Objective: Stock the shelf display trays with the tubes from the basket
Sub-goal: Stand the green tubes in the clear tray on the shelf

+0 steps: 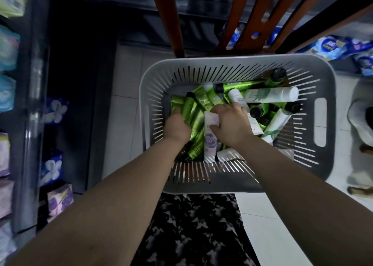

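Note:
A grey slotted basket (238, 63) stands in front of me, holding several green tubes (196, 122) with black caps and several white tubes (272, 94). Both my hands are down inside it. My left hand (177, 127) is closed around green tubes at the basket's left side. My right hand (232, 123) rests on the pile in the middle, its fingers touching a white tube with a purple label (211, 138); whether it grips that tube I cannot tell. The shelf display trays do not show.
Dark shelving (32, 104) with packaged goods runs along the left. A wooden chair (232, 19) stands behind the basket. Blue packets (339, 47) lie at the upper right. Light floor tiles surround the basket; a dark patterned garment hangs below it.

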`<state>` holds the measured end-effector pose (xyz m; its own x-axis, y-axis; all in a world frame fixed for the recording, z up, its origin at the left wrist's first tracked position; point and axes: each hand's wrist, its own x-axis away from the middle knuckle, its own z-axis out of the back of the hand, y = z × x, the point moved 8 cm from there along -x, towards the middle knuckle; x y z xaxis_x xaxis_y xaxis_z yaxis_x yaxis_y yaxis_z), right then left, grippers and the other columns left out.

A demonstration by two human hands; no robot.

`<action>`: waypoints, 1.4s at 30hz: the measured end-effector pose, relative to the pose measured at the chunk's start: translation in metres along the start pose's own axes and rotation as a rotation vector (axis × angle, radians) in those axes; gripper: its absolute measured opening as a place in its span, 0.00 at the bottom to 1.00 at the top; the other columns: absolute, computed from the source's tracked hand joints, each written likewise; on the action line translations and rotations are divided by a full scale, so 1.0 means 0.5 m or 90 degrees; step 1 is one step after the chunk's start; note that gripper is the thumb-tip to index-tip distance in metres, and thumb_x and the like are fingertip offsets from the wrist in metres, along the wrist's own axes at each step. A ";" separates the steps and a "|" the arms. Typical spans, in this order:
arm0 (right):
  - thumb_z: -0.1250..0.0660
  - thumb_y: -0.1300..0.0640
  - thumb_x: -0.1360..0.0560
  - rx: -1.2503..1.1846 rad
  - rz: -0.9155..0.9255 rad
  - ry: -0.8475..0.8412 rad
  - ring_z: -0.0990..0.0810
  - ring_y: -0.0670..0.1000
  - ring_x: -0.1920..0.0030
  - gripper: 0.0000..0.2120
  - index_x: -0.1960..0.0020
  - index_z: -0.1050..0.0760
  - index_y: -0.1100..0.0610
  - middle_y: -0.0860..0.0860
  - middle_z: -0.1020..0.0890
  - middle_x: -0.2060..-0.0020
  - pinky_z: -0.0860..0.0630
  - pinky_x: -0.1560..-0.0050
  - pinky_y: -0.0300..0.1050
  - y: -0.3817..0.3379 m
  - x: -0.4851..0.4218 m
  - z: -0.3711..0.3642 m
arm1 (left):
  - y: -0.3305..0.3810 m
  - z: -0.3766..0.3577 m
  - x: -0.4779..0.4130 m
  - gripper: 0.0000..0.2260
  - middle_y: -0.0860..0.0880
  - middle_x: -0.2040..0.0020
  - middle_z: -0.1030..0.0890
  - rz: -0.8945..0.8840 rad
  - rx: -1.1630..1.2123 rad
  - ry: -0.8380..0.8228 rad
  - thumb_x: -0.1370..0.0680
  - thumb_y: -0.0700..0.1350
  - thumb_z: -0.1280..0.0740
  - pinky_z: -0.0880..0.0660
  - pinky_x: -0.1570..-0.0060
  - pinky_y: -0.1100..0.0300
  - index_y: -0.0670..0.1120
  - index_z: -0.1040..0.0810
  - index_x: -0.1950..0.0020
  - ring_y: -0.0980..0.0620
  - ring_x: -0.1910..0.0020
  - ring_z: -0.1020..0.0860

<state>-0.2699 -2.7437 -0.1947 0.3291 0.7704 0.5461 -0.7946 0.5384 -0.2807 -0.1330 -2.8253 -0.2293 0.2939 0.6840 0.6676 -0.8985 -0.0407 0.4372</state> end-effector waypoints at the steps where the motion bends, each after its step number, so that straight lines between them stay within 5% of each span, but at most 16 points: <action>1: 0.32 0.50 0.28 -0.011 0.009 -0.010 0.32 0.58 0.39 0.19 0.39 0.29 0.53 0.53 0.22 0.43 0.37 0.42 0.50 -0.002 -0.001 0.005 | -0.008 -0.007 0.005 0.16 0.38 0.45 0.21 0.024 0.048 -0.023 0.23 0.38 0.39 0.27 0.50 0.58 0.41 0.30 0.36 0.40 0.48 0.22; 5: 0.35 0.58 0.29 -0.074 0.054 -0.055 0.29 0.59 0.42 0.17 0.40 0.28 0.54 0.58 0.20 0.51 0.35 0.50 0.47 -0.008 -0.006 0.013 | -0.022 -0.034 0.034 0.18 0.39 0.44 0.23 0.087 0.179 -0.086 0.21 0.39 0.41 0.23 0.47 0.45 0.46 0.34 0.31 0.38 0.47 0.23; 10: 0.34 0.60 0.27 -0.256 0.023 -0.119 0.23 0.55 0.49 0.11 0.46 0.27 0.54 0.54 0.20 0.51 0.33 0.58 0.41 -0.012 -0.013 -0.009 | -0.018 -0.063 0.068 0.20 0.47 0.47 0.23 0.111 0.293 -0.139 0.20 0.41 0.40 0.26 0.57 0.59 0.49 0.36 0.29 0.51 0.55 0.24; 16: 0.27 0.57 0.29 -0.315 0.006 -0.212 0.24 0.52 0.45 0.26 0.33 0.29 0.55 0.54 0.23 0.42 0.30 0.50 0.40 -0.008 0.011 -0.044 | -0.007 -0.081 0.089 0.19 0.43 0.43 0.22 0.150 0.408 -0.186 0.19 0.39 0.42 0.22 0.51 0.52 0.49 0.37 0.29 0.44 0.47 0.21; 18: 0.28 0.56 0.29 -0.284 0.028 -0.229 0.23 0.53 0.48 0.18 0.39 0.24 0.57 0.53 0.21 0.48 0.28 0.52 0.41 -0.010 0.017 -0.040 | -0.007 -0.076 0.091 0.18 0.45 0.47 0.21 0.143 0.410 -0.181 0.19 0.38 0.43 0.23 0.59 0.57 0.49 0.36 0.30 0.49 0.55 0.20; 20: 0.29 0.56 0.28 -0.237 0.056 -0.254 0.23 0.52 0.57 0.06 0.58 0.23 0.58 0.51 0.22 0.63 0.31 0.62 0.41 -0.016 0.027 -0.032 | -0.007 -0.070 0.097 0.17 0.48 0.53 0.21 0.137 0.407 -0.169 0.19 0.38 0.44 0.25 0.65 0.61 0.48 0.35 0.30 0.53 0.62 0.21; 21: 0.30 0.56 0.27 -0.230 0.067 -0.257 0.25 0.52 0.60 0.09 0.63 0.25 0.57 0.49 0.25 0.67 0.34 0.65 0.41 -0.019 0.033 -0.025 | -0.006 -0.064 0.099 0.17 0.49 0.53 0.21 0.131 0.401 -0.157 0.19 0.38 0.44 0.24 0.65 0.61 0.48 0.35 0.30 0.54 0.63 0.21; 25: 0.33 0.55 0.24 -0.332 0.097 -0.170 0.23 0.51 0.52 0.10 0.50 0.19 0.61 0.53 0.20 0.54 0.28 0.51 0.44 -0.013 0.057 0.041 | 0.006 -0.027 0.114 0.19 0.47 0.49 0.21 0.070 0.371 -0.100 0.19 0.40 0.42 0.22 0.52 0.53 0.47 0.36 0.28 0.49 0.55 0.20; 29: 0.35 0.67 0.24 -0.366 0.089 -0.003 0.22 0.50 0.45 0.12 0.43 0.19 0.60 0.53 0.20 0.43 0.29 0.43 0.38 0.026 0.085 0.146 | 0.033 0.040 0.138 0.18 0.43 0.44 0.20 -0.002 0.365 -0.020 0.21 0.41 0.37 0.24 0.44 0.50 0.45 0.30 0.31 0.45 0.46 0.21; 33: 0.35 0.66 0.25 -0.420 0.064 0.093 0.21 0.43 0.51 0.14 0.48 0.18 0.50 0.45 0.19 0.48 0.28 0.51 0.30 0.041 0.109 0.249 | 0.069 0.131 0.169 0.11 0.56 0.57 0.18 -0.062 0.339 0.096 0.25 0.44 0.31 0.24 0.59 0.67 0.52 0.22 0.43 0.59 0.60 0.21; 36: 0.35 0.67 0.24 -0.500 0.068 0.142 0.21 0.43 0.64 0.14 0.51 0.19 0.49 0.46 0.17 0.57 0.26 0.60 0.31 0.024 0.131 0.334 | 0.106 0.206 0.208 0.10 0.56 0.57 0.19 -0.099 0.363 0.155 0.26 0.42 0.30 0.22 0.58 0.62 0.59 0.22 0.52 0.55 0.60 0.20; 38: 0.35 0.68 0.25 -0.541 0.088 0.164 0.27 0.38 0.71 0.11 0.52 0.18 0.55 0.39 0.19 0.69 0.30 0.66 0.29 0.005 0.147 0.390 | 0.132 0.245 0.236 0.12 0.55 0.55 0.19 -0.112 0.386 0.156 0.24 0.41 0.33 0.21 0.56 0.60 0.58 0.22 0.47 0.54 0.58 0.19; 42: 0.34 0.68 0.25 -0.551 0.135 0.177 0.31 0.39 0.74 0.13 0.55 0.19 0.50 0.38 0.23 0.74 0.32 0.69 0.31 -0.059 0.191 0.513 | 0.164 0.317 0.305 0.14 0.55 0.63 0.19 -0.133 0.362 0.148 0.21 0.37 0.40 0.23 0.67 0.62 0.50 0.19 0.44 0.56 0.71 0.22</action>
<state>-0.3461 -2.7734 0.0682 0.4203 0.8753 0.2390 -0.2313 0.3581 -0.9046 -0.1101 -2.8395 0.0039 0.3079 0.8567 0.4138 -0.4984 -0.2253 0.8372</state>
